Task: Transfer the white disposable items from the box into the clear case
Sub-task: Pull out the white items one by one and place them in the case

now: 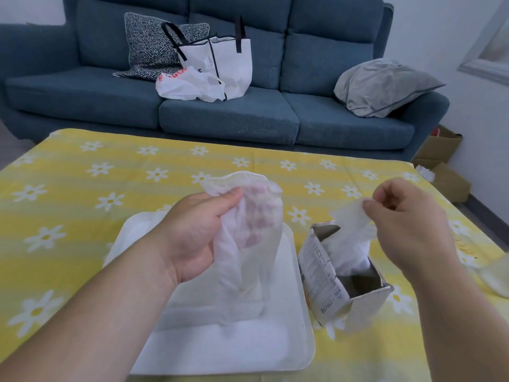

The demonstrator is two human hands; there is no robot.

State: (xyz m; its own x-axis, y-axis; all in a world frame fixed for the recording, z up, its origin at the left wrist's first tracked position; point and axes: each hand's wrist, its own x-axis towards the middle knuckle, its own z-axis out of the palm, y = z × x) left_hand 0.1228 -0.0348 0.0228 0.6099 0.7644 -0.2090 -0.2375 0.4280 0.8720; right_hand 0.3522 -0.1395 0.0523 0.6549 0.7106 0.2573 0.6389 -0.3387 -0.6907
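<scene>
My left hand (pixel 195 232) grips a bunch of thin translucent white disposable items (pixel 250 244), held up over the clear case (pixel 292 321), which lies in front of me with white material inside. To the right stands a small torn-open cardboard box (pixel 325 274) with more white items (pixel 349 249) bulging from its top. My right hand (pixel 413 216) pinches the upper edge of one item (pixel 349 216) just above the box opening.
The case and box rest on a table covered by a yellow cloth with white daisies (pixel 110 188). A blue sofa (pixel 228 117) behind holds bags and cushions. Cardboard boxes (pixel 443 166) sit on the floor at right. A pale object (pixel 495 274) lies at the right edge.
</scene>
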